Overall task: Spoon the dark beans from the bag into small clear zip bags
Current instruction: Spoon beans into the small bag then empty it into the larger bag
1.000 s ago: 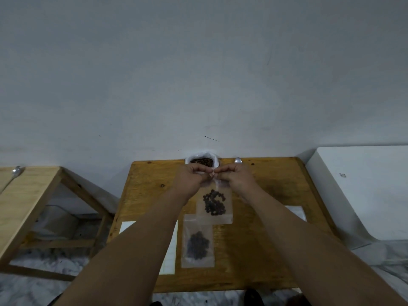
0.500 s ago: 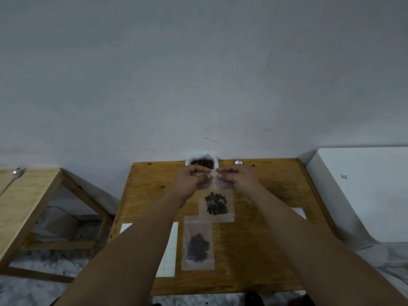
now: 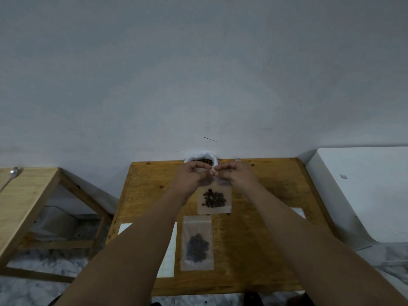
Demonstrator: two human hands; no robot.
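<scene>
A small clear zip bag (image 3: 214,200) with dark beans in its lower half hangs above the wooden table (image 3: 265,250). My left hand (image 3: 192,176) and my right hand (image 3: 237,175) pinch its top edge, fingertips almost touching. Behind my hands, at the table's far edge, stands the white plastic bag of dark beans (image 3: 202,160), open at the top. A second small zip bag with beans (image 3: 197,244) lies flat on the table nearer to me. Only the tip of a metal spoon (image 3: 238,159) shows behind my right hand.
White sheets lie on the table at the left (image 3: 169,250) and right (image 3: 298,213). A second wooden table (image 3: 24,195) stands to the left with a spoon (image 3: 13,172) on it. A white box-like object (image 3: 362,191) stands on the right. A grey wall is behind.
My hands have stayed on the bag's top edge, with the fingertips shifting slightly along it. The bag hangs in much the same place.
</scene>
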